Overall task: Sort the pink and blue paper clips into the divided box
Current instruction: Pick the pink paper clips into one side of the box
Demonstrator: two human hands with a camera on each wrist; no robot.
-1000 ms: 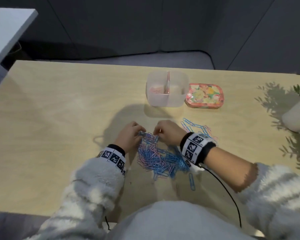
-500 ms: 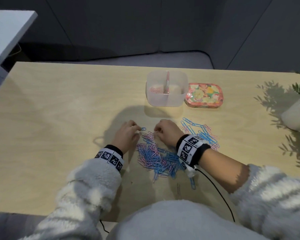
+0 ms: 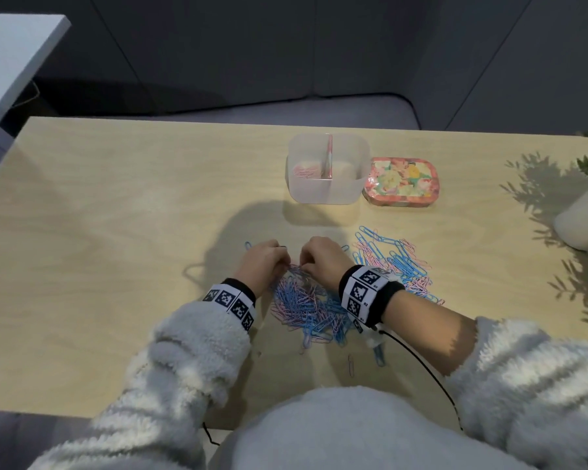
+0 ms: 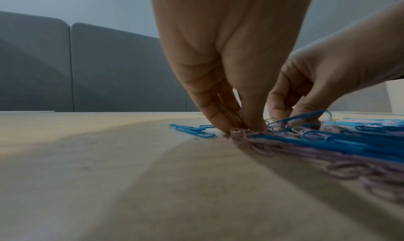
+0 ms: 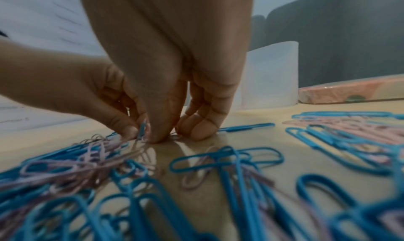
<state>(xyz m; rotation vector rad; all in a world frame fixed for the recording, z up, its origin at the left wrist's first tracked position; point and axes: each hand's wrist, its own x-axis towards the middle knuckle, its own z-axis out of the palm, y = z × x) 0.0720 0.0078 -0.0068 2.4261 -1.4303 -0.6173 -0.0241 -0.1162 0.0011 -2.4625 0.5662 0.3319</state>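
A mixed pile of pink and blue paper clips (image 3: 306, 307) lies in front of me, with a second spread (image 3: 394, 262) to its right. My left hand (image 3: 282, 262) pinches pink clips (image 4: 242, 132) at the pile's far edge. My right hand (image 3: 304, 264) meets it there, fingers curled down, pinching a raised blue clip (image 4: 304, 117). In the right wrist view the right hand (image 5: 170, 136) presses its thumb to the table. The translucent divided box (image 3: 328, 195) stands farther back, with pink clips (image 3: 304, 171) in its left compartment.
A floral tin lid (image 3: 401, 183) lies right of the box. A white plant pot (image 3: 581, 218) stands at the table's right edge. Blue clips (image 4: 192, 132) lie loose left of my left hand. Two stray clips (image 3: 379, 356) lie near the front.
My left hand held a blue clip away from the pile; that clip now lies on the table to its left. Both hands have come back together at the pile's far edge.
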